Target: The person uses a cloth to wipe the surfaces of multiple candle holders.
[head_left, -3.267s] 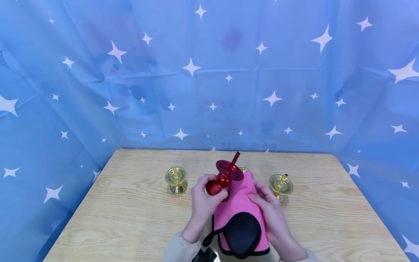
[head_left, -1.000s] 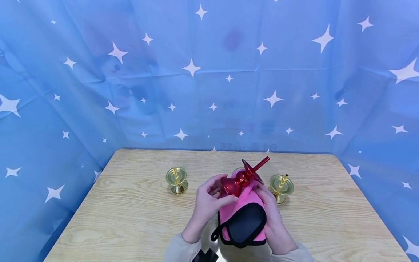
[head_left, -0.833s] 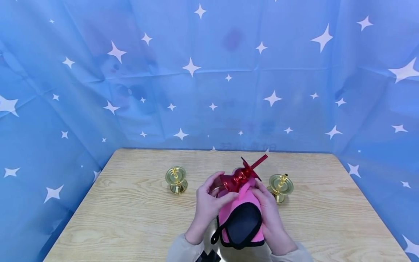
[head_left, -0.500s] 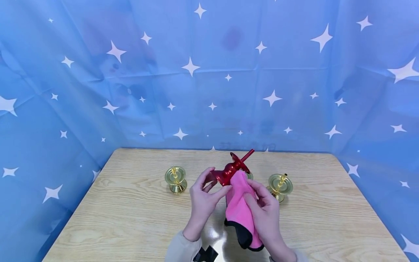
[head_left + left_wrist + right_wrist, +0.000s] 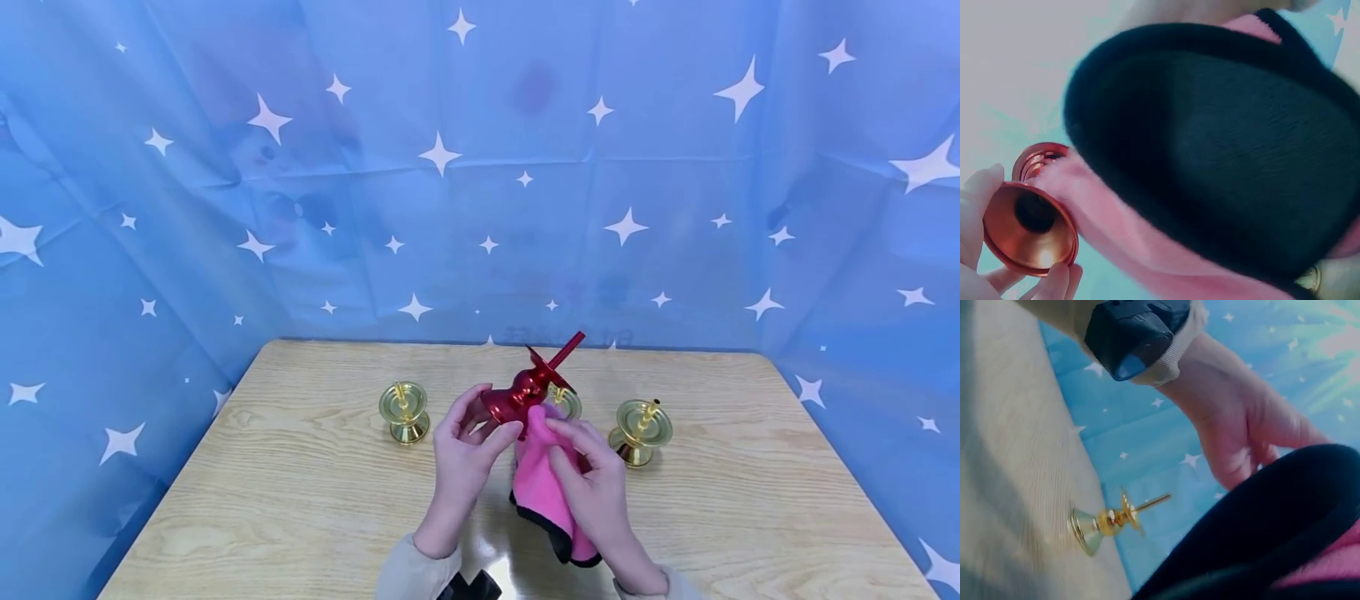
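1. The left hand (image 5: 462, 454) grips the red candlestick (image 5: 525, 390) by its flared base, fingertips curled round the rim; the left wrist view shows the hollow underside of that base (image 5: 1030, 234) with fingers (image 5: 1054, 282) pinching its edge

2. Against the pictures from a second ago, the candlestick has been lifted farther from the person and tilted, so its spike now points up and to the far right, above the middle of the wooden table (image 5: 300, 483)

3. The right hand (image 5: 592, 492) holds the pink cleaning mitt (image 5: 543, 492), its fingers curled over the cloth and pressing the top of it against the candlestick's stem; earlier the mitt lay broad under the red piece with its black opening facing the camera, now it hangs folded and narrow below the hand, the black trim at the near end

4. My reading: the wiping has shifted from the dish to the stem and base, so this piece looks well along

5. Three brass candlesticks stand untouched on the table: one to the left (image 5: 404, 411), one to the right (image 5: 640, 430), and one partly hidden behind the red one (image 5: 566, 402); the left one shows lying sideways in the right wrist view (image 5: 1110, 522) only because that camera is turned
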Tool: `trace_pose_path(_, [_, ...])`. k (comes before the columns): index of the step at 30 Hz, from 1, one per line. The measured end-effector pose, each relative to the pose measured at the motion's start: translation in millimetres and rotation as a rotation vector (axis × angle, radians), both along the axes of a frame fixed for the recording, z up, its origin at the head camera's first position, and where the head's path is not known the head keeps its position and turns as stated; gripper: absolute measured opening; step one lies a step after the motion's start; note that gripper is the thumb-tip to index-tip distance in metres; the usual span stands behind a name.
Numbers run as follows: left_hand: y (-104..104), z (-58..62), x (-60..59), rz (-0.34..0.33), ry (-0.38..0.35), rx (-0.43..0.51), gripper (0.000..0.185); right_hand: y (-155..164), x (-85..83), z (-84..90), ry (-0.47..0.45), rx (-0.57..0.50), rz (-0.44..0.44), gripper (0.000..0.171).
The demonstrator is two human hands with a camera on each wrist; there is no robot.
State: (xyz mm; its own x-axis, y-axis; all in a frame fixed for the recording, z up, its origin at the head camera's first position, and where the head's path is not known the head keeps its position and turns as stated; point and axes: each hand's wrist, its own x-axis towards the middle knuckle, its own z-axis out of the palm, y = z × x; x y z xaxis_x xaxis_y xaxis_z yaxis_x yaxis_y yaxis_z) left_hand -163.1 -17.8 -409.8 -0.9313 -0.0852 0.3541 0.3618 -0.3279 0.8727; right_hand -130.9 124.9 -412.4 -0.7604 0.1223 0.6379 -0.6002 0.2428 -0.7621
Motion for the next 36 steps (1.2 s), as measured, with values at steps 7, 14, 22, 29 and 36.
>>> trace_pose_path(7, [-2.0,5.0,7.0,-0.055,-0.02,-0.065,0.048,6.2,-10.5,9.0,-0.612,-0.332,0.075,0.026])
trace_pose_path(14, [-1.7,2.7,5.7,-0.009,-0.005,-0.09,0.05,8.9,-13.5,13.4,-0.749,-0.391,0.157,0.023])
trace_pose_path(22, [-3.2,0.9,0.5,0.119,0.113,-0.176,0.054,6.1,-1.6,17.5,-0.72,-0.316,0.158,0.036])
trace_pose_path(29, [-5.5,-3.0,-3.4,0.16,0.067,-0.225,0.055,4.7,7.2,24.3,-0.429,-0.238,0.127,0.029])
trace_pose_path(36, [-3.1,-4.6,-1.8,0.115,0.004,-0.178,0.053,-1.5,4.0,15.7,-0.225,-0.144,0.125,0.028])
